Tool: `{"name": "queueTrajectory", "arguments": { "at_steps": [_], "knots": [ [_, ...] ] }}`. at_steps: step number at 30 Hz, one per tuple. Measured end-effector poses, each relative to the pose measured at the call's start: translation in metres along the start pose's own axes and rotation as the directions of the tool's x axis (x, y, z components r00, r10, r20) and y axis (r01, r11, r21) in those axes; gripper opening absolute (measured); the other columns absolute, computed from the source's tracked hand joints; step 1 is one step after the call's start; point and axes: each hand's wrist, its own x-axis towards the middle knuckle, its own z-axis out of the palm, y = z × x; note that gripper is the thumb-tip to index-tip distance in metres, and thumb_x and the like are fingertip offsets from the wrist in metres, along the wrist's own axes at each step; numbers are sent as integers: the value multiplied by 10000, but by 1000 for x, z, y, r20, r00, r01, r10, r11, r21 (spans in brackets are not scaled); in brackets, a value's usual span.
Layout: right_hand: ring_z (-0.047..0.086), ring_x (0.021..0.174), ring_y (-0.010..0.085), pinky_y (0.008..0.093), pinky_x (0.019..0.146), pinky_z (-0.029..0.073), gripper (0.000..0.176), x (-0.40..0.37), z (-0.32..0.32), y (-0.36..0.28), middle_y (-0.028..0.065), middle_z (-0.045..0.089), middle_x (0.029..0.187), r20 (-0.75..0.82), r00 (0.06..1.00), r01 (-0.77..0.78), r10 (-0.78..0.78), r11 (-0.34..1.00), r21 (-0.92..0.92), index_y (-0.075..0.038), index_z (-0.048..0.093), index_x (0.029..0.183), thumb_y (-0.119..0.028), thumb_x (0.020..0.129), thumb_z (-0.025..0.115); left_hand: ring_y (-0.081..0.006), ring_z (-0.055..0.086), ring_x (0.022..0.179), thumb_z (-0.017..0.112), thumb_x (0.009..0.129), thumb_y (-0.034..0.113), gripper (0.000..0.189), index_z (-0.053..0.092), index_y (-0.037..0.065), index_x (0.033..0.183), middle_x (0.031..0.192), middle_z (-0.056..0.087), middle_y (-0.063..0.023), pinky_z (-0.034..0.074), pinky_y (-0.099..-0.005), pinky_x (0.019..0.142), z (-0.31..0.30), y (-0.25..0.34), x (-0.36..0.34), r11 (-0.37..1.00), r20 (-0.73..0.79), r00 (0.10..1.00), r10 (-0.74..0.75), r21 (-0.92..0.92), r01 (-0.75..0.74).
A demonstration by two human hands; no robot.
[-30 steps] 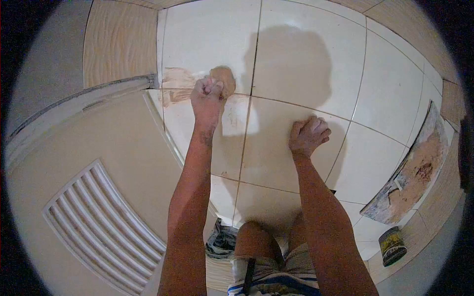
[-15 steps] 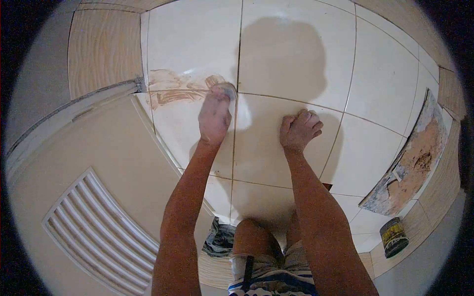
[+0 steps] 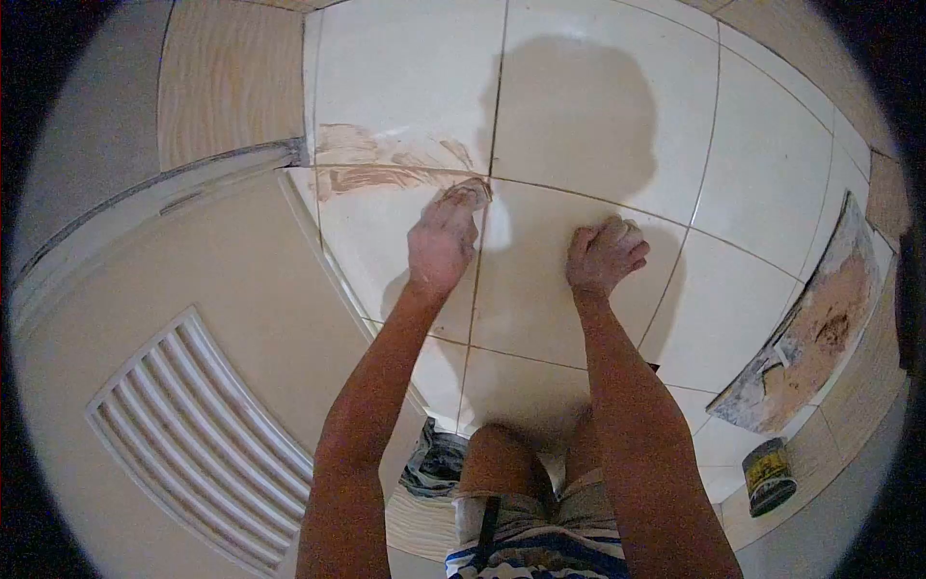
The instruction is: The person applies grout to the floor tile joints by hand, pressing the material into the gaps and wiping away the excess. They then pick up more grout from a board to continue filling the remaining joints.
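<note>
My left hand (image 3: 442,249) is closed on a small pale pad (image 3: 473,191), mostly covered by the fingers, whose exact kind I cannot make out. The pad is pressed to the white floor tiles (image 3: 386,68) beside a crossing of joints. Reddish-brown grout (image 3: 362,179) is smeared along the joint left of it. My right hand (image 3: 608,256) rests as a fist on the tile to the right, its knuckles dusted pale. Whether anything is inside that fist is hidden.
A slatted vent (image 3: 207,434) is set in a beige door panel (image 3: 260,261) at left. A bent board (image 3: 801,338) carrying brown grout lies at right, near a dark tin (image 3: 769,478). A dark plastic bag (image 3: 436,461) lies by my knee.
My left hand has drawn the pad slightly down, just below the joint crossing, uncovering more grout streaks. The fist of my right hand stays put on its tile. The view has shifted a little.
</note>
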Motion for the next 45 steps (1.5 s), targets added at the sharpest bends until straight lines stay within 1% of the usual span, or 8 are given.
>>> {"name": "queueTrajectory", "arguments": {
  "at_steps": [5, 18, 23, 27, 30, 35, 43, 45],
  "knots": [
    [410, 963, 395, 563, 759, 337, 380, 0, -5, 1, 200, 483, 1121, 28, 1000, -10, 9, 999, 54, -54, 519, 1068, -306, 784, 530, -325, 639, 913, 642, 741, 74, 418, 596, 97, 1156, 1067, 664, -112, 525, -416, 777, -35, -20, 43, 882, 86, 880, -467, 107, 458],
    [409, 984, 398, 573, 797, 334, 373, -1, -1, 2, 219, 466, 1110, 57, 998, -15, 17, 999, -37, -53, 536, 1083, -312, 818, 488, -339, 607, 959, 586, 761, 13, 369, 628, 82, 1121, 1064, 647, -127, 499, -417, 868, 1, 12, 44, 968, 42, 975, 219, -135, -211],
    [412, 993, 387, 563, 803, 334, 370, -2, 4, 4, 213, 448, 1130, -65, 998, 23, -27, 998, -61, -58, 515, 1118, -286, 827, 501, -352, 605, 957, 596, 803, 92, 338, 616, 50, 1137, 1034, 645, -154, 483, -442, 863, -27, -21, 21, 972, -83, 981, -176, -172, 160],
    [394, 968, 367, 532, 807, 320, 362, -2, 8, 7, 185, 441, 1083, -112, 991, 56, -67, 993, -103, -58, 506, 1060, -332, 826, 476, -338, 639, 929, 622, 834, 232, 363, 611, 54, 1149, 1024, 662, -165, 507, -426, 806, -85, -106, 10, 601, -160, 606, -779, 82, 795],
    [406, 1004, 389, 566, 813, 329, 380, -4, 3, 5, 205, 448, 1114, -55, 998, 18, -19, 1000, -22, -51, 501, 1105, -310, 827, 500, -337, 655, 893, 659, 824, 333, 382, 627, 124, 1142, 1040, 675, -146, 519, -421, 719, -54, -168, -11, 610, -198, 670, -715, 292, 737],
    [401, 1012, 401, 570, 831, 318, 416, -3, 5, 5, 214, 447, 1105, -61, 997, 45, -50, 997, -69, -35, 495, 1095, -337, 810, 501, -361, 610, 978, 630, 745, 100, 390, 632, 91, 1135, 1059, 656, -161, 483, -435, 872, -32, -63, 6, 915, -156, 902, -403, -56, 400],
    [385, 1047, 408, 568, 854, 300, 399, -4, 2, 4, 224, 442, 1086, -6, 1000, -14, 14, 999, -32, -32, 497, 1060, -352, 822, 483, -359, 586, 855, 615, 754, 132, 394, 626, 71, 1143, 945, 639, -155, 480, -446, 780, -36, -113, 15, 781, -314, 763, -565, 93, 617],
    [389, 1040, 408, 568, 850, 302, 382, -1, 2, 1, 224, 441, 1081, -24, 1000, 3, -4, 999, -34, -34, 497, 1047, -344, 825, 483, -369, 576, 888, 619, 734, 125, 385, 624, 64, 1114, 986, 626, -167, 476, -458, 794, 2, -78, 4, 916, -259, 886, -384, 16, 402]
  ]
}}
